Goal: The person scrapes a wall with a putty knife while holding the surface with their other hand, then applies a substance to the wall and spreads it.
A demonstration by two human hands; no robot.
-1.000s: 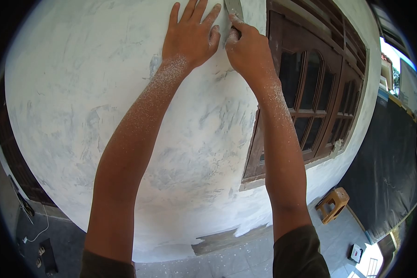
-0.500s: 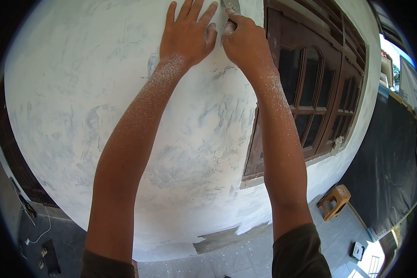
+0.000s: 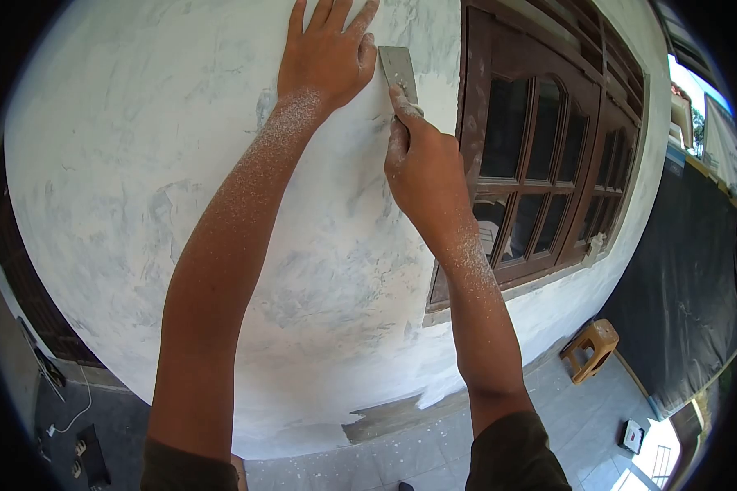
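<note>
My right hand is closed around the handle of a putty knife, its index finger stretched along the blade. The metal blade points up and lies at the white patchy wall, just left of the window frame. Higher up and to the left, my left hand rests flat on the wall with its fingers spread; the fingertips run up to the top edge of the view. White dust speckles both wrists and forearms. The knife's handle is mostly hidden in my fist.
A brown wooden window with glass panes is set in the wall at the right. Below it stands a brown plastic stool on grey floor tiles. A dark sheet hangs at far right. A white cable lies at lower left.
My right hand has come down the wall with the putty knife, so that the blade now shows whole. The left hand has stayed nearly in place.
</note>
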